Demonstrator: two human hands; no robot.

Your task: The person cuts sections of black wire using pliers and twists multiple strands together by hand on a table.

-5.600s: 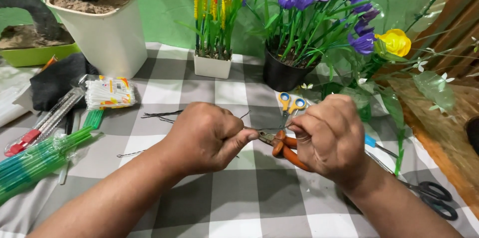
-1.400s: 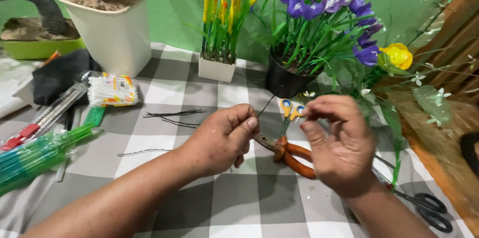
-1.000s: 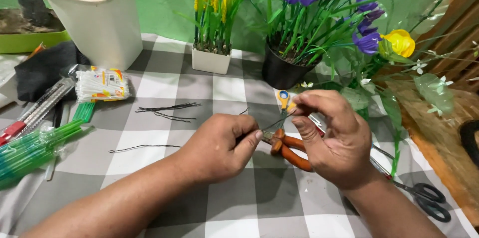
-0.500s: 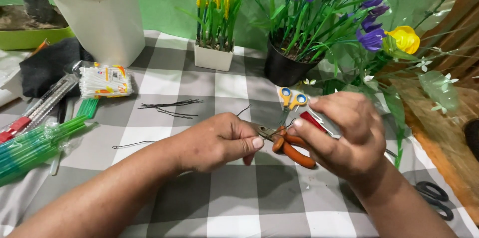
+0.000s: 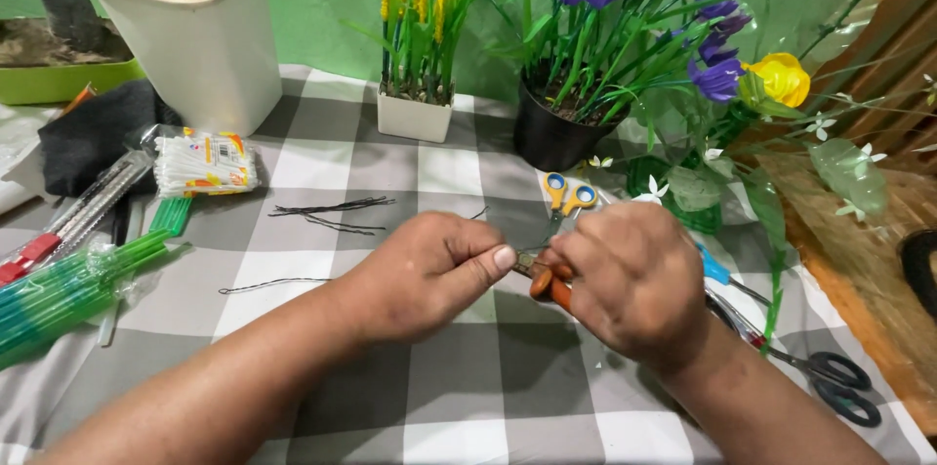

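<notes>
Over a grey-and-white checked tablecloth [image 5: 459, 397], the right hand [image 5: 634, 284] is closed around a pair of pliers with orange handles [image 5: 549, 286], whose handle ends show just below the curled fingers while the tool's tip pokes out toward the other hand. The left hand [image 5: 429, 270] is clenched into a loose fist right beside it, thumb pressed along the forefinger in a pinch at the pliers' tip; whatever it pinches is too thin and too hidden to make out. The two hands nearly touch, near the middle of the table. Behind them lies a small pair of scissors with yellow handles [image 5: 569, 196], and to the left a bunch of thin dark wires [image 5: 332, 211] is spread on the cloth, with one single wire [image 5: 273, 283] lying apart, nearer the left forearm. Farther left sit a packet of cotton swabs [image 5: 205, 162] and a bundle of green straws in clear wrap [image 5: 68, 294]. At the right edge, near the right forearm, lies a larger pair of scissors with black handles [image 5: 830, 382]. Along the back stand a big white pot filled with soil [image 5: 195, 36], a small white pot of yellow and orange stalks [image 5: 415, 114], and a black pot of purple flowers [image 5: 551, 138], with a yellow flower [image 5: 781, 80] just beyond.
</notes>
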